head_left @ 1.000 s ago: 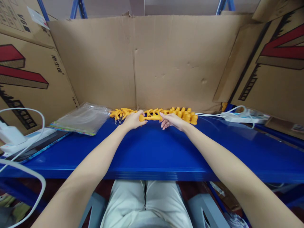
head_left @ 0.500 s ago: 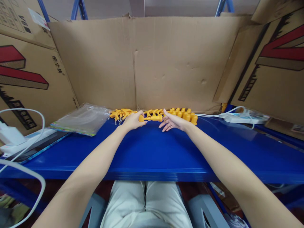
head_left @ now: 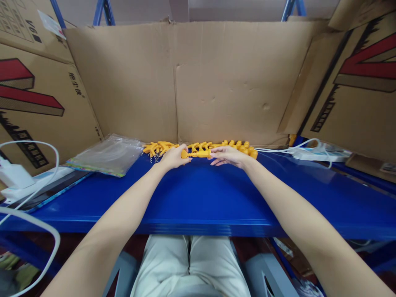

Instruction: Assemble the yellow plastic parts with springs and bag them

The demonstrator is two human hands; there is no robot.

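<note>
Near the far edge of the blue metal shelf [head_left: 198, 198] | left hand [head_left: 174, 158]: fingers closed on the round end of the slim yellow plastic piece [head_left: 201, 154] | right hand [head_left: 227, 156]: fingers loosely curled at its right end, grip unclear | best kept level, wrists steady

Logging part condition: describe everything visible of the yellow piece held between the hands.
The yellow piece looks like smooth plastic: slim, with a rounded left end, narrow ridged neck and thicker cylindrical body. It lies roughly level above the blue table. The left hand grips its rounded end; right-hand fingers meet the other.
</note>
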